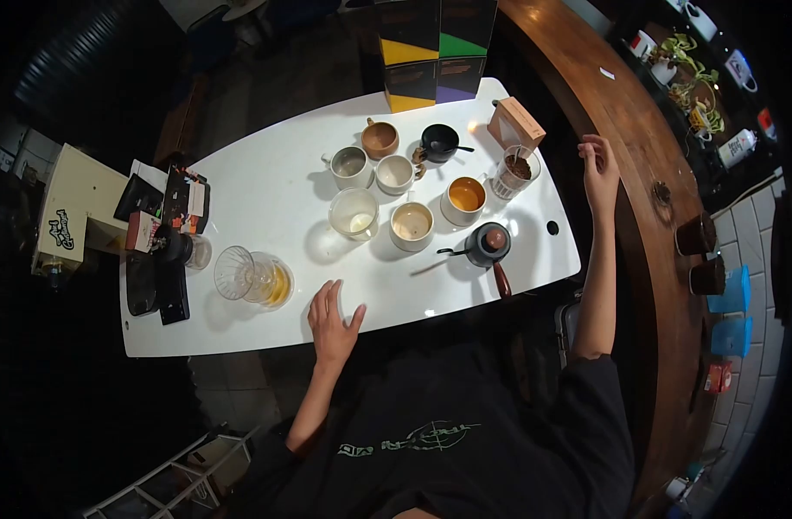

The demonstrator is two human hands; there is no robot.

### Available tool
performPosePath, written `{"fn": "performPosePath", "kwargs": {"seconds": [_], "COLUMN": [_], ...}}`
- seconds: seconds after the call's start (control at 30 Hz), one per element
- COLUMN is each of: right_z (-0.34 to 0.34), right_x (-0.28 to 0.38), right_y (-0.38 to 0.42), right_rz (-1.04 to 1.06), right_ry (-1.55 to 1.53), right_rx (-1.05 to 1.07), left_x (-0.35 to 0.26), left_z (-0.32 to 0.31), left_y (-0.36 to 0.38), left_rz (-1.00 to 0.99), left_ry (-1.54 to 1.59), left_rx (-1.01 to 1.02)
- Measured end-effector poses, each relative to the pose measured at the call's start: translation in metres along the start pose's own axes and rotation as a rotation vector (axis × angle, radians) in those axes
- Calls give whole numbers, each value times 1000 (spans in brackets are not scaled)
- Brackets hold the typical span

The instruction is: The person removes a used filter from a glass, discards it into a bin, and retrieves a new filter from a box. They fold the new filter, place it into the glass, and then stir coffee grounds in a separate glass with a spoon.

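Observation:
My left hand (330,327) lies on the near edge of the white table (214,333), fingers spread, holding nothing. Left of it stands a ribbed glass dripper (233,272) beside a glass server (277,287) with some yellowish liquid. My right hand (600,173) is raised past the table's right end, fingers loosely bent, with nothing visible in it. Nearest to it is a clear glass (514,173) with dark brown contents. A dark kettle (489,246) with a wooden knob and handle sits near the front edge. Behind it are an amber-coloured cup (463,200) and a cream mug (411,225).
More cups stand mid-table: a clear glass cup (353,214), a white mug (394,174), a grey mug (350,165), a brown cup (380,138) and a black cup (439,143). Behind are a cardboard box (515,125) and coloured boxes (435,52). A wooden counter (647,208) curves along the right.

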State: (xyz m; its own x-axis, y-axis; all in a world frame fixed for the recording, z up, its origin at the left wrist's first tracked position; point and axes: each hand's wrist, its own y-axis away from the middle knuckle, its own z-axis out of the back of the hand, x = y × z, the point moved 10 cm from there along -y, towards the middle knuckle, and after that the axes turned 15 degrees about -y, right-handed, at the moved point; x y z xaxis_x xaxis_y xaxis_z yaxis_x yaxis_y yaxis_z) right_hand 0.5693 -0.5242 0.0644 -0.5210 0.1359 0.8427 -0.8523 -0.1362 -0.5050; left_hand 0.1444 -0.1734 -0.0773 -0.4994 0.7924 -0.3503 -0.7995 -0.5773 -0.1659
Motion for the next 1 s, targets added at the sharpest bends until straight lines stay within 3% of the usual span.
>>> {"fn": "performPosePath", "kwargs": {"seconds": [0.03,0.17,0.2,0.27,0.37,0.43,0.53,0.7,0.77,0.8,0.87,0.93,0.97,1.0], "right_z": [1,-12,-15,-10,10,15,19,41,55,59,71,85,83,77], "right_x": [-15,-75,-85,-95,-102,-74,-53,-20,-11,2,-25,-111,-142,-177], "right_y": [-2,61,85,123,150,149,145,184,230,255,328,438,485,531], "right_rz": [-22,-42,-21,-84,-181,-156,-181,-185,-236,-165,-431,-804,-1020,-1143], "right_ry": [61,64,197,353,386,400,251,159,162,138,290,289,290,358], "right_rx": [24,215,276,331,242,212,177,-10,-127,-199,-209,-203,-188,-124], "left_x": [-1,13,15,37,38,-2,-83,-121,-90,-63,-4,74,107,34], "left_z": [-3,-4,-2,8,24,36,38,32,1,-22,-71,-115,-123,-17], "left_y": [7,41,48,61,59,35,-3,-25,-17,-5,44,111,133,105], "left_rz": [-56,-81,-82,127,236,194,-53,-191,-130,-6,-64,-117,-101,-269], "left_ry": [-204,-466,-469,-359,-295,-214,94,298,320,322,208,393,267,912], "left_rx": [-31,-63,-68,-102,-124,-126,-107,-42,193,413,940,1259,1409,906]}}
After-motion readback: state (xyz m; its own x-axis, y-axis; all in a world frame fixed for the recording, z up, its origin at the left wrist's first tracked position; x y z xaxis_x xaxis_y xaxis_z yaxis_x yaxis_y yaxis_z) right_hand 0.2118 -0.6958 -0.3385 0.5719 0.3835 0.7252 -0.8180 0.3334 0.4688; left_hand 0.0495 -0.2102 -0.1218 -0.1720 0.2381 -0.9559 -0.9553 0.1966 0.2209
